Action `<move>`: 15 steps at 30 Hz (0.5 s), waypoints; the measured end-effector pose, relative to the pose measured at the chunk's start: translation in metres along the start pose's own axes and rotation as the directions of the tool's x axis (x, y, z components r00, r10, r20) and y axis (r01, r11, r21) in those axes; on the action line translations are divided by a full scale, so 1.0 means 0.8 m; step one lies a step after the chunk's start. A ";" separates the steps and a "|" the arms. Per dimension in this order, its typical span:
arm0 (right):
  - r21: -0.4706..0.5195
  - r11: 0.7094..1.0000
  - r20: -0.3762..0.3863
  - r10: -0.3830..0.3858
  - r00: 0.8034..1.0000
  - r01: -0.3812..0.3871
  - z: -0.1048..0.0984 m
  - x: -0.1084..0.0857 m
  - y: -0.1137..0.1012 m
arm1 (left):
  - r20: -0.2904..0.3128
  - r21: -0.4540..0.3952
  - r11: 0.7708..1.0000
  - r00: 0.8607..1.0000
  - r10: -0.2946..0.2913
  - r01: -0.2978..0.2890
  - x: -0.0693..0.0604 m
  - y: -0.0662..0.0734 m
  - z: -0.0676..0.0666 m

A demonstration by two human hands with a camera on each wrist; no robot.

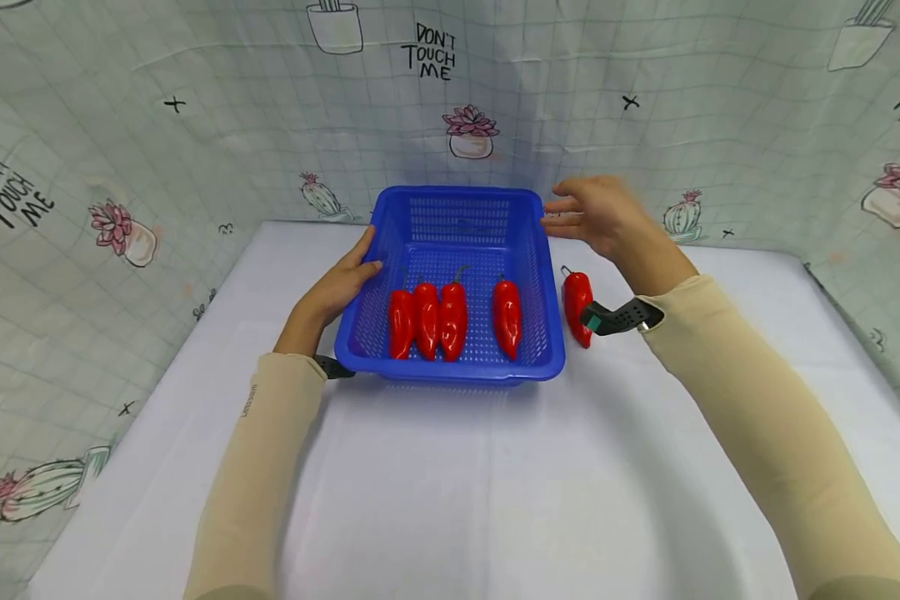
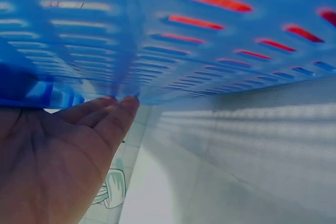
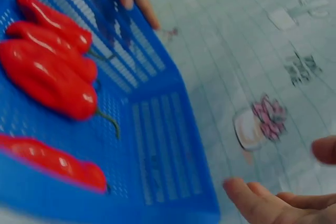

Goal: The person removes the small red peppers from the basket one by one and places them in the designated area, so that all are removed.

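A blue basket point(image 1: 450, 367) holds several red peppers point(image 1: 452, 321), upright in a row with one apart on the right. My left hand point(image 1: 337, 287) grips the basket's left rim, thumb over the edge; in the left wrist view, that hand's fingers point(image 2: 113, 121) lie against the slotted outside. Beside the back right corner is my right hand point(image 1: 603, 217), fingers apart and holding nothing. The right wrist view shows a gap between its fingers point(image 3: 262, 200) and the basket point(image 3: 184, 124). Another red pepper point(image 1: 576, 304) lies on the table just outside the basket's right side.
A white-covered table point(image 1: 420, 492) lies under the basket, whose shadow falls on it. Behind and along both sides hangs a pale green cloth point(image 1: 255, 125) printed with cacti and lettering. The right forearm point(image 1: 757, 417) extends over the table's right part.
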State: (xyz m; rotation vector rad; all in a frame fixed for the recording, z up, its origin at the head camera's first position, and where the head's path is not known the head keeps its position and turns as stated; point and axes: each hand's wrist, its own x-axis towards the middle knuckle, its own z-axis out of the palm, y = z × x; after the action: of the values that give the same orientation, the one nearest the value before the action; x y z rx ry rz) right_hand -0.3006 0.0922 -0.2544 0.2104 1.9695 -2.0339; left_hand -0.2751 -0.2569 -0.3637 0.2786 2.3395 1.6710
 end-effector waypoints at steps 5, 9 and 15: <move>-0.074 0.996 0.134 0.062 0.989 -0.053 0.026 0.006 0.008 | -0.003 0.001 1.000 1.000 0.015 -0.015 0.001 0.003 0.000; -0.145 0.986 0.164 0.101 0.981 -0.077 0.039 0.011 0.020 | 0.004 -0.008 1.000 1.000 0.017 -0.017 0.004 0.005 0.003; -0.276 0.954 0.216 0.182 0.959 -0.119 0.067 0.019 0.046 | -0.015 -0.010 1.000 1.000 -0.004 0.004 -0.003 0.001 0.002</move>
State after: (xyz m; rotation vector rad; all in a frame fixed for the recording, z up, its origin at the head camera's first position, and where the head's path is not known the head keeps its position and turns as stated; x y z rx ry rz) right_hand -0.2976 0.0370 -0.2913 0.0519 1.9753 -1.6022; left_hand -0.2726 -0.2558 -0.3634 0.2603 2.3408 1.6883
